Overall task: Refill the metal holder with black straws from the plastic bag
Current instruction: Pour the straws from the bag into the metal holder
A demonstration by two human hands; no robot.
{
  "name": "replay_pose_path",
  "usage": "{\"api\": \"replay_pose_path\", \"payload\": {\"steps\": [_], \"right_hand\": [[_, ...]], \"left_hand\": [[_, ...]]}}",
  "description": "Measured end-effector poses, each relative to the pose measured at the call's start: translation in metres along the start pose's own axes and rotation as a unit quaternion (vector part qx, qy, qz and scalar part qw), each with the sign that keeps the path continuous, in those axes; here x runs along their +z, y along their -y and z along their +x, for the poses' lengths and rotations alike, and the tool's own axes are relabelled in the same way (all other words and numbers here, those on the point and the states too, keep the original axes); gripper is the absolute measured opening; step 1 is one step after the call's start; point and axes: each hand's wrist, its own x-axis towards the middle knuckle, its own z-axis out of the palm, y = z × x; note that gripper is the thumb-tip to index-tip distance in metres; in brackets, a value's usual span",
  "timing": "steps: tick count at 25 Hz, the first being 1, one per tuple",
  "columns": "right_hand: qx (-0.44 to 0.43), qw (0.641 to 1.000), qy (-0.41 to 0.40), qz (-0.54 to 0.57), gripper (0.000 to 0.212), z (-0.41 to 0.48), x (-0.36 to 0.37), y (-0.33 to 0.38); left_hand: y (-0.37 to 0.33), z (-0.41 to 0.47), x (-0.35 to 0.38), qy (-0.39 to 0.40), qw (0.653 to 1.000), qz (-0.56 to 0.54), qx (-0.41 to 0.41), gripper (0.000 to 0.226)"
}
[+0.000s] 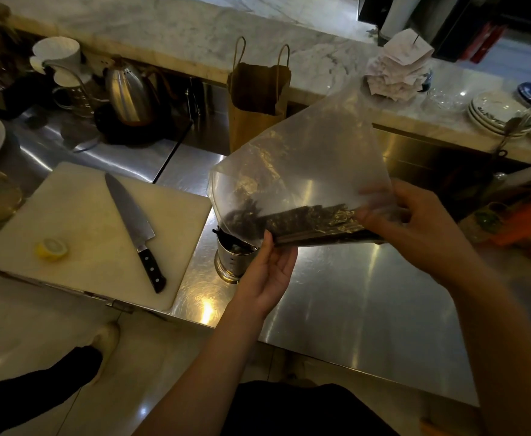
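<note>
"Black straws [314, 223] lie along the low edge of the plastic bag [305, 158]. Why that slant?"

"Its left end hangs just over the metal holder [232, 262] on the steel counter [352, 294], probably so they slide in. The right hand [415, 221] has its fingers curled round the bag's right end and the bundle. The left hand [270, 272] pinches the lower edge, thumb in front."

"Anything in the way?"

"The bag's own film covers the holder's mouth. Just left sits a cutting board [85, 221] with a knife [135, 221] and a lemon half [52, 248]."

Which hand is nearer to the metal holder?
Left. The left hand holds the plastic bag right beside the metal holder, on its right; the right hand grips the bag's other end, farther right.
</note>
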Motion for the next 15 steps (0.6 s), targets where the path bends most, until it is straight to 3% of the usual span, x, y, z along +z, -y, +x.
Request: {"api": "replay_pose_path", "payload": {"steps": [5,15], "right_hand": [[0.007,1.0,0.004,0.008,0.026,-0.004,-0.002,0.001],[0.0,1.0,0.003,-0.001,0.031,-0.003,-0.001,0.015]], "left_hand": [[0.001,-0.001,0.0,-0.003,1.0,0.015,0.002,0.04],[0.002,-0.003,-0.002,0.002,1.0,0.001,0.003,0.057]]}}
